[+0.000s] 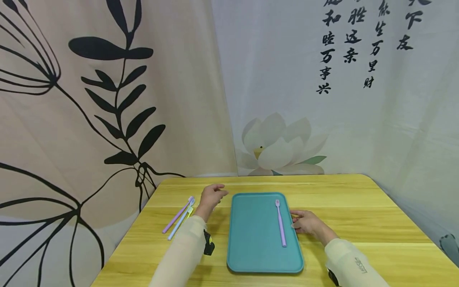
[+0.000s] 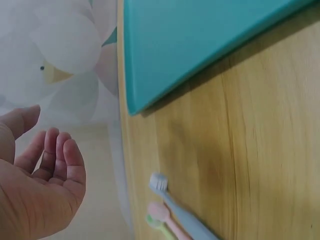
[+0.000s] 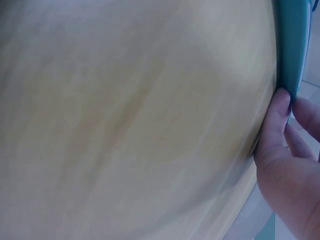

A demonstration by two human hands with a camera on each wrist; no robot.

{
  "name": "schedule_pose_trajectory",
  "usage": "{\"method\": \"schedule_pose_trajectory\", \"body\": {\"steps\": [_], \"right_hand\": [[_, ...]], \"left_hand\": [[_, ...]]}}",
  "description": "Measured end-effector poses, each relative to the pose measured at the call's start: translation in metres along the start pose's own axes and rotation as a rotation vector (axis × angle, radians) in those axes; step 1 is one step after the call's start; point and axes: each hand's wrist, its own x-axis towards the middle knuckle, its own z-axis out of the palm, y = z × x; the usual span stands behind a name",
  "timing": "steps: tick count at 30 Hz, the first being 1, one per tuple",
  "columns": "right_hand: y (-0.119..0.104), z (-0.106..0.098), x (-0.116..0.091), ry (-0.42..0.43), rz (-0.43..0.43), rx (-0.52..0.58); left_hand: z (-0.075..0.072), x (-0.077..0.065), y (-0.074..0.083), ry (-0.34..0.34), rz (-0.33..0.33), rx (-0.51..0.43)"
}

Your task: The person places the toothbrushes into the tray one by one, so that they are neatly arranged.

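Observation:
A teal tray (image 1: pixel 258 239) lies on the table, with a purple toothbrush (image 1: pixel 281 225) on its right side. My right hand (image 1: pixel 309 223) is at the tray's right edge. In the right wrist view, thumb and fingers (image 3: pixel 282 102) pinch the tray's rim (image 3: pixel 292 55). My left hand (image 1: pixel 211 197) hovers left of the tray's far corner and holds nothing; its fingers (image 2: pixel 74 155) are loosely bent in the left wrist view. Left of that forearm lie a purple toothbrush (image 1: pixel 175 218), a light blue one (image 1: pixel 179 224) and a partly hidden yellow one (image 1: pixel 190 211).
The wooden table (image 1: pixel 358 215) extends to both sides of the tray. A printed curtain (image 1: pixel 279 87) with plants, a lotus and writing hangs behind the far table edge. A black wrist device (image 1: pixel 208 242) sits on the left sleeve.

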Motion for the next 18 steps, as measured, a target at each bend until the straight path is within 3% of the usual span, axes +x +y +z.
{"method": "schedule_pose_trajectory", "body": {"steps": [10, 18], "right_hand": [[-0.001, 0.0, -0.001, -0.011, -0.002, -0.01], [0.0, -0.001, 0.0, -0.008, 0.003, -0.006]], "left_hand": [[-0.026, 0.001, -0.004, -0.002, -0.006, -0.048], [-0.052, 0.008, -0.013, 0.047, -0.012, -0.06]]}}
